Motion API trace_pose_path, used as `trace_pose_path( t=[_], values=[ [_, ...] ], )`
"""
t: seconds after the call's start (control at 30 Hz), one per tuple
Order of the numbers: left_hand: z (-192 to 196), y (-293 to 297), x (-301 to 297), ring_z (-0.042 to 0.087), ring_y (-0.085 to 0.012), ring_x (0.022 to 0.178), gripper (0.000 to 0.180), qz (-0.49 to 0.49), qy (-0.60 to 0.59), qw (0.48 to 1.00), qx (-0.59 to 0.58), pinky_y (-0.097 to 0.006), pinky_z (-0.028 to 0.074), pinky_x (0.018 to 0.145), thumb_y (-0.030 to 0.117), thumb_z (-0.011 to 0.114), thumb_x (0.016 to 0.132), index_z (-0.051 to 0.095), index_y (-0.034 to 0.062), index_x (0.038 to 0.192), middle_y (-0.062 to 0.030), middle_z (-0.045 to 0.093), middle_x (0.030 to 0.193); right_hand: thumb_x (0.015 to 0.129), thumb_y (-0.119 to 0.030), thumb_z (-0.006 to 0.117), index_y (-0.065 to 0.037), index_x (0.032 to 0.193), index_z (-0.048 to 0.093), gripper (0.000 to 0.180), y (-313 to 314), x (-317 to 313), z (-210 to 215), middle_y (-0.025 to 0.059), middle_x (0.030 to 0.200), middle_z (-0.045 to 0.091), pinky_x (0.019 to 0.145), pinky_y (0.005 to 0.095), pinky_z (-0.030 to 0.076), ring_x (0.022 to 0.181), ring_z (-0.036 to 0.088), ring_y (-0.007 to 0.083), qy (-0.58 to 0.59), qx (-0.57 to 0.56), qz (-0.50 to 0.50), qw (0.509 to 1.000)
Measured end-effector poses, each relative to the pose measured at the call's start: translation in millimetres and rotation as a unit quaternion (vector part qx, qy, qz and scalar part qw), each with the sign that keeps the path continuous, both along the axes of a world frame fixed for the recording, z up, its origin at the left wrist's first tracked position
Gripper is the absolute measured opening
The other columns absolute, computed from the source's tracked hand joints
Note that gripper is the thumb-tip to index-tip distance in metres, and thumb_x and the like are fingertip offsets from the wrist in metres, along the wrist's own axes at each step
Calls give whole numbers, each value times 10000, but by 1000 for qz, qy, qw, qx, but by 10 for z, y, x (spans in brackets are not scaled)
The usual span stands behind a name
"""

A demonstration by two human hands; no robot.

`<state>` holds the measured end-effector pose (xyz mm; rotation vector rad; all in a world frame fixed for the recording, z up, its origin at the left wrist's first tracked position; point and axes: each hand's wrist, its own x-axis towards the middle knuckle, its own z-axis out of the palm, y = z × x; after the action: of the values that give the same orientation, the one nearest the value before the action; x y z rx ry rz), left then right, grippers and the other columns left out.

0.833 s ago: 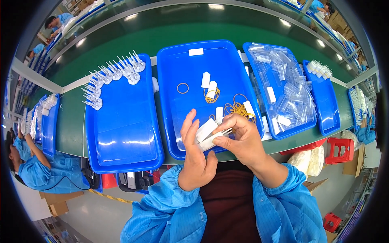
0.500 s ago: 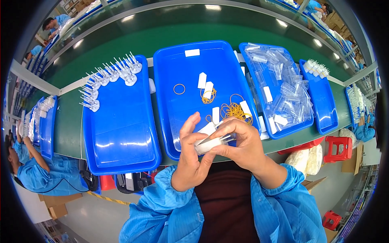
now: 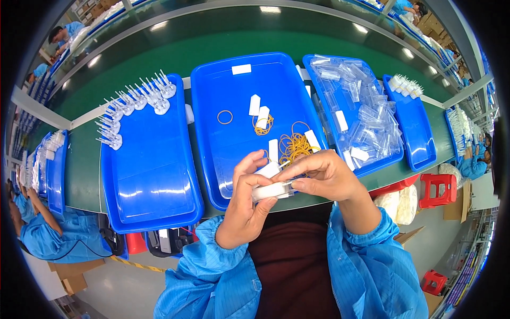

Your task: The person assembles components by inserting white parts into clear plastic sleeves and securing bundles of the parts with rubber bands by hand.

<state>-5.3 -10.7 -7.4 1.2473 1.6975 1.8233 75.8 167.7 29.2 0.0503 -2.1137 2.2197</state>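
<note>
My left hand (image 3: 245, 207) is closed around a white block-like piece (image 3: 270, 191) above the near edge of the middle blue tray (image 3: 204, 178). At its right end, my right hand (image 3: 332, 178) pinches the piece with thumb and fingers. A clear plastic part shows at that end, partly hidden by the fingers. Another white piece (image 3: 268, 169) shows just behind the left hand; whether it is held too, I cannot tell. Beyond the hands lie a tangle of yellow rubber bands (image 3: 294, 147), a single rubber band (image 3: 224, 117) and several small white pieces (image 3: 254, 105).
A blue tray (image 3: 149, 186) on the left carries white parts with upright pins (image 3: 141, 98) along its far edge. To the right, clear plastic sleeves (image 3: 372, 117) fill another tray. A narrow tray (image 3: 417, 127) beside it holds white parts. Red stools (image 3: 436, 191) stand on the floor; co-workers (image 3: 69, 228) sit nearby.
The trays appear slightly farther left in the picture. My right fingers have shifted at the piece's end. The thin prongs that stuck out there no longer show.
</note>
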Motion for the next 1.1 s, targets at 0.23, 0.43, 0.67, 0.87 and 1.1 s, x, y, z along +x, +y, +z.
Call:
trace_pose_path(
  t=[0.23, 0.43, 0.67, 0.87, 1.1],
  values=[
    [-3, 23, 19, 357, -362, 1212, 254, -14, -16, 1000, -2, -446, 335, 980, 157, 561, 874, 428, 51, 1062, -223, 244, 1345, 764, -43, 689, -20, 929, 685, 167, 38, -7, -5, 85, 866, 681, 734, 250, 502, 806, 637, 123, 13, 36, -1, 999],
    [3, 42, 16, 362, -382, 1199, 247, 1, 52, 999, -15, -456, 334, 975, 97, 563, 856, 422, 34, 1050, -243, 242, 1342, 711, -11, 723, 1, 836, 687, 131, 25, 38, 69, 104, 792, 677, 700, 272, 487, 794, 632, 164, -80, 21, -47, 995],
    [-25, 60, 27, 346, -400, 1207, 260, 14, 120, 993, -10, -466, 310, 985, 106, 572, 850, 424, 29, 1049, -260, 253, 1336, 730, -61, 713, -30, 809, 691, 88, 7, 82, 56, 63, 750, 676, 633, 227, 491, 717, 635, 104, 4, 143, -77, 987],
    [21, 56, 41, 352, -345, 1221, 263, -1, 2, 1000, 27, -432, 327, 980, 139, 553, 874, 421, 32, 1076, -242, 281, 1327, 654, -81, 732, -95, 747, 703, 98, -6, 85, 38, 23, 715, 672, 703, 250, 451, 676, 615, 124, 80, 225, -94, 966],
    [161, 14, 23, 449, -254, 1129, 233, -30, -159, 986, -42, -360, 378, 946, 128, 479, 915, 433, 25, 1119, -160, 379, 1276, 653, -88, 743, -117, 799, 722, 150, 1, 108, 6, 0, 699, 666, 690, 259, 423, 640, 544, 126, 98, 255, -116, 955]
  ],
)
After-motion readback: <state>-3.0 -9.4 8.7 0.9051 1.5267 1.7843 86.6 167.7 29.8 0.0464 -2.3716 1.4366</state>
